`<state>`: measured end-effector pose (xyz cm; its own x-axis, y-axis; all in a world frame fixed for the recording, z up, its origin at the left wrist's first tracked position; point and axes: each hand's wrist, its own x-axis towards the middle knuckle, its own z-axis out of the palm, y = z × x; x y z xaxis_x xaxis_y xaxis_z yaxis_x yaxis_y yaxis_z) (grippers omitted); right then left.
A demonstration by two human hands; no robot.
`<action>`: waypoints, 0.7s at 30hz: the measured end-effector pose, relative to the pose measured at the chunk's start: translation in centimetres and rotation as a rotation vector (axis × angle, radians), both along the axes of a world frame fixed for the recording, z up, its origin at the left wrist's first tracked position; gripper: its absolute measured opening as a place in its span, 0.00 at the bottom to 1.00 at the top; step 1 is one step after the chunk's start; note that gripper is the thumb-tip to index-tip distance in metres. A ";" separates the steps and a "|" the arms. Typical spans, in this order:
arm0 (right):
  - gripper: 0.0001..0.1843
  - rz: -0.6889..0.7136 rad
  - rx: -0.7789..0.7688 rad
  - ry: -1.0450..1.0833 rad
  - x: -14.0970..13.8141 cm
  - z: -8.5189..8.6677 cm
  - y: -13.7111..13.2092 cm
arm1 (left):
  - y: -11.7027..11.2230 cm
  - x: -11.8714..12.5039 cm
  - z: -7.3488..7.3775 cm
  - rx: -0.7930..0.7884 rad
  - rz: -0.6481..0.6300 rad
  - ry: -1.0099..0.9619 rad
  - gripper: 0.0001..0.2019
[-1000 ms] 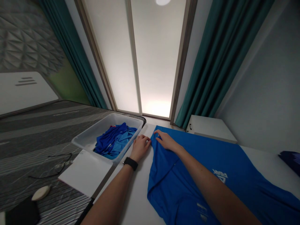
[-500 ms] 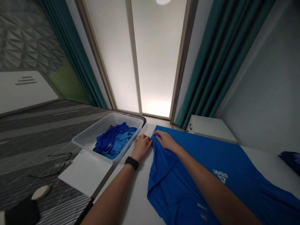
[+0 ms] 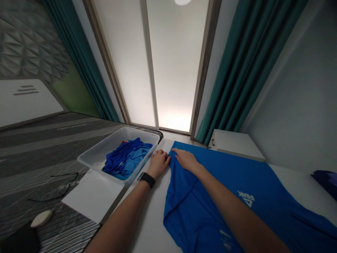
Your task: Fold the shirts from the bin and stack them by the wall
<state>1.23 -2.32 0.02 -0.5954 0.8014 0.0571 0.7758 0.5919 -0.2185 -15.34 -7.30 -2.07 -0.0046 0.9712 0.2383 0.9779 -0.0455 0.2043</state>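
Both forearms reach forward from the lower edge and converge, bringing the two hands close together at the near-left corner of one blue garment. The left hand (image 3: 159, 163), palm down with fingers bent, rests on the white worktop (image 3: 151, 218), its thumb touching the garment's edge; a single black watch (image 3: 147, 179) circles its wrist. The right hand (image 3: 186, 160) lies on the blue garment (image 3: 229, 170), wrist bent, forefinger and thumb at the corner; whether either hand pinches the cloth, I cannot tell. The garment spreads beneath the right hand and away to its right, bearing one white logo (image 3: 246, 198). Just left of the left hand stands one translucent bin (image 3: 91, 156) holding blue clothes (image 3: 129, 156), too heaped to count. Beyond the right hand, farther off, are one white cabinet (image 3: 237, 144) and two teal curtains (image 3: 229, 77), one on each side.
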 end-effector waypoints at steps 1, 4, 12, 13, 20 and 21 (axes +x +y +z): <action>0.21 -0.005 0.013 -0.013 0.0 -0.1 0.0 | 0.0 0.0 -0.1 0.005 0.003 -0.003 0.12; 0.21 -0.031 0.032 -0.050 0.1 -0.5 0.0 | -0.1 -0.1 -0.4 0.018 0.007 -0.006 0.11; 0.20 -0.076 0.058 -0.125 0.1 -0.8 -0.1 | -1.5 -0.3 1.1 0.124 -0.119 -0.014 0.07; 0.20 -0.085 0.061 -0.134 0.1 -0.7 -0.1 | -1.8 0.0 1.4 0.127 -0.170 -0.009 0.07; 0.19 -0.095 0.056 -0.166 0.2 -0.4 -0.2 | -3.0 1.3 1.8 0.023 -0.320 0.075 0.09; 0.19 -0.095 0.053 -0.170 0.2 -0.3 -0.2 | -3.1 1.3 1.7 0.007 -0.323 0.078 0.09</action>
